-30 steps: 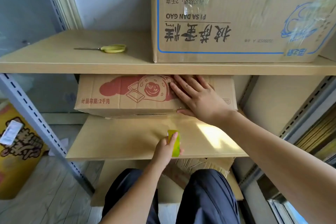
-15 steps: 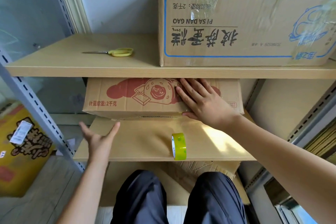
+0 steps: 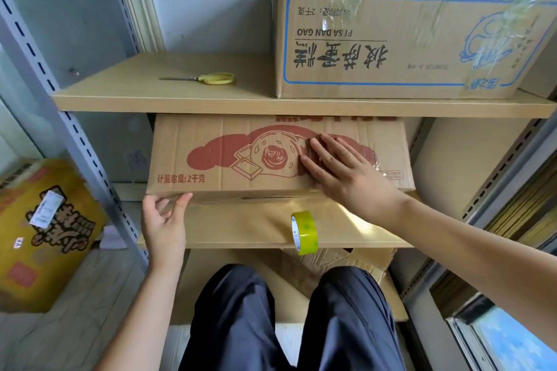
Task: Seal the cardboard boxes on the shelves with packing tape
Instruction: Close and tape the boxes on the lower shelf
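Brown cardboard box with red donut print (image 3: 241, 156) sits on the middle shelf, yellow-green roll of packing tape (image 3: 305, 232) standing on edge just in front. Blue-printed cardboard box (image 3: 407, 42), taped, far right above.

Yellow-handled scissors (image 3: 208, 78) lie on the upper shelf board (image 3: 150, 99).
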A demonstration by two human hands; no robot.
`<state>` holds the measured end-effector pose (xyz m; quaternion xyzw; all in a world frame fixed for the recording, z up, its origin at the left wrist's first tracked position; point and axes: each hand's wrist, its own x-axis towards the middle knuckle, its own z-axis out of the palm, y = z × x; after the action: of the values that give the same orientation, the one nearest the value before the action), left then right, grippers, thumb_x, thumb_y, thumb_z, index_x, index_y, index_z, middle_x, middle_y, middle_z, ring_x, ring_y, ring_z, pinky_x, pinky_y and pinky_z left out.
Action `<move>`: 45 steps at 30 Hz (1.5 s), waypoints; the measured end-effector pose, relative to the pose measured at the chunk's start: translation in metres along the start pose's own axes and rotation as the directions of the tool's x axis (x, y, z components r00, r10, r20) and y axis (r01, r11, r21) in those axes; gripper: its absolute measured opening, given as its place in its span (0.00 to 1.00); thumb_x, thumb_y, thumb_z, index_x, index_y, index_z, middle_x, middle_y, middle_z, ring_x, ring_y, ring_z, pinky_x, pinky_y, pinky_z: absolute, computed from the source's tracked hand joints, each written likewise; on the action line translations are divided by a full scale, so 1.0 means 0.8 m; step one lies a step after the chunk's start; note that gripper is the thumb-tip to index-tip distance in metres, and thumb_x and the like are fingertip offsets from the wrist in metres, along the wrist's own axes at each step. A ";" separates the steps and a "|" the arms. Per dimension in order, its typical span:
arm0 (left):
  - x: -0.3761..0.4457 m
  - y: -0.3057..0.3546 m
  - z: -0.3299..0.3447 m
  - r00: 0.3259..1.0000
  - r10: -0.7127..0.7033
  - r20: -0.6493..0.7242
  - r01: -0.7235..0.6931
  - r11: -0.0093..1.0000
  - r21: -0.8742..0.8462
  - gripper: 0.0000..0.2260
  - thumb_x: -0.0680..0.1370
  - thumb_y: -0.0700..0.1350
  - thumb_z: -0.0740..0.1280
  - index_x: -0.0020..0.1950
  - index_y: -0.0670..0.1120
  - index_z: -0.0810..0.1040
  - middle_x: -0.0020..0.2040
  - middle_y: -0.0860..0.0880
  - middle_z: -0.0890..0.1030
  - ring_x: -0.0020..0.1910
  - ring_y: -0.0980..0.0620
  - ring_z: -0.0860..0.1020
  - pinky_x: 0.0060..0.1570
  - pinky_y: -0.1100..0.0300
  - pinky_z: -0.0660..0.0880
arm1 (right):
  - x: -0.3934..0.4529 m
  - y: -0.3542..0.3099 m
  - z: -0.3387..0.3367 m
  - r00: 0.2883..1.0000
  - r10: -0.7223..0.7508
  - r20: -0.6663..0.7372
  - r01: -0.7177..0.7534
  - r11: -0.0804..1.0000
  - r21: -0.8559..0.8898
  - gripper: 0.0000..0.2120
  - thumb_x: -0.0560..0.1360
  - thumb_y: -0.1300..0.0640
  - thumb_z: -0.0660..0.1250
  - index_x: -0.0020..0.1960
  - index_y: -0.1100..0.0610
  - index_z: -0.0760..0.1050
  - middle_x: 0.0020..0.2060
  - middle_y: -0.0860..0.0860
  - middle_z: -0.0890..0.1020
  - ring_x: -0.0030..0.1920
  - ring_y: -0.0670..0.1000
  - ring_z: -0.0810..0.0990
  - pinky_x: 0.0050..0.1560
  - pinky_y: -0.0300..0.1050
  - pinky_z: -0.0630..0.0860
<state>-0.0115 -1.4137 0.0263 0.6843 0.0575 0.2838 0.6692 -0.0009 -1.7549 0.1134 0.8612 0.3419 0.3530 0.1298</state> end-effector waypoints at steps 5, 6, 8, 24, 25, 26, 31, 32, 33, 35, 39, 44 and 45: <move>-0.011 0.010 -0.005 0.999 0.020 -0.042 -0.014 0.991 0.131 0.16 0.77 0.48 0.72 0.59 0.44 0.71 0.59 0.50 0.78 0.57 0.54 0.75 0.50 0.69 0.70 | 0.016 -0.021 -0.016 0.968 -0.202 0.152 0.194 0.979 0.061 0.28 0.82 0.43 0.56 0.79 0.51 0.58 0.78 0.55 0.59 0.76 0.56 0.62 0.75 0.58 0.62; -0.010 0.010 -0.005 0.999 0.019 -0.033 -0.014 0.989 0.148 0.18 0.77 0.50 0.71 0.60 0.44 0.70 0.59 0.49 0.77 0.57 0.54 0.74 0.51 0.67 0.70 | 0.013 -0.017 -0.018 0.964 -0.180 0.196 0.172 0.983 0.057 0.30 0.82 0.40 0.53 0.80 0.51 0.53 0.79 0.53 0.55 0.78 0.55 0.57 0.77 0.57 0.56; -0.006 0.005 -0.005 1.000 -0.010 -0.012 0.012 0.988 0.152 0.20 0.77 0.52 0.70 0.63 0.44 0.69 0.61 0.49 0.76 0.58 0.54 0.74 0.54 0.61 0.71 | 0.002 -0.006 -0.028 0.994 -0.007 0.109 -0.006 0.992 0.123 0.31 0.82 0.38 0.51 0.79 0.53 0.56 0.78 0.53 0.61 0.77 0.55 0.59 0.77 0.57 0.54; -0.045 -0.006 -0.004 0.998 -0.061 0.006 0.060 0.995 0.076 0.20 0.83 0.45 0.61 0.72 0.42 0.58 0.73 0.43 0.68 0.70 0.56 0.67 0.71 0.52 0.67 | -0.090 -0.028 -0.054 0.291 0.930 0.226 -0.723 0.059 0.689 0.24 0.74 0.39 0.68 0.63 0.53 0.71 0.49 0.45 0.81 0.47 0.43 0.80 0.40 0.33 0.78; -0.050 -0.002 -0.002 0.999 -0.048 -0.008 0.049 0.996 0.072 0.21 0.83 0.46 0.61 0.72 0.42 0.58 0.73 0.44 0.68 0.68 0.57 0.68 0.70 0.53 0.68 | -0.094 -0.030 -0.060 0.286 0.934 0.213 -0.717 0.061 0.694 0.26 0.74 0.39 0.69 0.65 0.52 0.70 0.51 0.44 0.81 0.49 0.44 0.81 0.44 0.39 0.81; -0.054 0.001 -0.001 0.999 -0.039 -0.024 0.041 0.997 0.065 0.22 0.83 0.48 0.62 0.72 0.42 0.58 0.72 0.44 0.69 0.67 0.57 0.69 0.70 0.52 0.69 | -0.096 -0.030 -0.067 0.283 0.939 0.197 -0.710 0.068 0.701 0.28 0.74 0.39 0.69 0.68 0.51 0.69 0.54 0.45 0.80 0.51 0.46 0.81 0.48 0.45 0.82; -0.063 0.007 -0.010 0.996 -0.039 -0.084 0.041 0.999 0.034 0.31 0.77 0.63 0.65 0.72 0.46 0.64 0.69 0.44 0.75 0.68 0.49 0.73 0.70 0.44 0.70 | -0.100 -0.034 -0.103 0.361 0.925 0.116 -0.730 0.203 0.653 0.26 0.72 0.40 0.72 0.68 0.42 0.73 0.66 0.51 0.77 0.63 0.51 0.79 0.61 0.50 0.78; -0.064 0.007 -0.012 0.995 -0.043 -0.091 0.045 0.999 0.023 0.31 0.77 0.62 0.65 0.72 0.45 0.65 0.68 0.43 0.76 0.68 0.47 0.74 0.69 0.44 0.70 | -0.101 -0.036 -0.108 0.385 0.915 0.120 -0.739 0.228 0.634 0.25 0.72 0.42 0.73 0.67 0.43 0.74 0.71 0.51 0.73 0.68 0.50 0.74 0.64 0.46 0.75; -0.065 0.006 -0.014 0.995 -0.043 -0.095 0.044 0.999 0.010 0.30 0.78 0.61 0.66 0.71 0.44 0.65 0.67 0.41 0.76 0.67 0.46 0.75 0.69 0.45 0.71 | -0.103 -0.039 -0.113 0.405 0.905 0.130 -0.745 0.244 0.621 0.24 0.72 0.43 0.74 0.67 0.43 0.76 0.74 0.51 0.69 0.70 0.48 0.71 0.65 0.41 0.71; -0.069 0.007 -0.018 0.995 -0.035 -0.095 0.035 0.999 -0.001 0.29 0.78 0.60 0.66 0.71 0.41 0.65 0.66 0.37 0.75 0.66 0.42 0.75 0.68 0.47 0.72 | -0.108 -0.046 -0.122 0.424 0.895 0.141 -0.756 0.264 0.599 0.25 0.72 0.45 0.75 0.67 0.43 0.76 0.75 0.50 0.66 0.68 0.42 0.71 0.62 0.33 0.69; -0.082 0.011 -0.023 0.994 0.007 -0.108 -0.009 1.000 -0.015 0.28 0.79 0.58 0.65 0.69 0.40 0.65 0.66 0.35 0.74 0.66 0.41 0.74 0.67 0.46 0.73 | -0.115 -0.059 -0.131 0.422 0.896 0.139 -0.782 0.282 0.556 0.25 0.72 0.47 0.75 0.68 0.46 0.76 0.76 0.51 0.66 0.48 0.18 0.64 0.49 0.14 0.60; -0.098 0.030 -0.021 0.984 0.081 -0.158 -0.092 0.994 -0.060 0.20 0.81 0.54 0.64 0.66 0.44 0.66 0.67 0.40 0.75 0.65 0.50 0.75 0.65 0.53 0.74 | -0.115 -0.061 -0.151 0.414 0.906 0.089 -0.790 0.308 0.530 0.24 0.72 0.46 0.74 0.67 0.46 0.76 0.75 0.49 0.67 0.54 0.30 0.71 0.58 0.32 0.71; -0.100 0.035 -0.021 0.978 0.110 -0.175 -0.123 0.990 -0.065 0.17 0.80 0.56 0.64 0.64 0.49 0.66 0.67 0.38 0.74 0.63 0.50 0.76 0.63 0.54 0.74 | -0.115 -0.059 -0.154 0.411 0.909 0.073 -0.788 0.313 0.530 0.23 0.72 0.45 0.74 0.67 0.46 0.77 0.74 0.49 0.68 0.59 0.34 0.71 0.60 0.35 0.71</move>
<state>-0.0943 -1.4385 0.0267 0.6338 0.0638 0.3821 0.6695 -0.1582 -1.7848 0.1321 0.8611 -0.0776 0.3695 -0.3405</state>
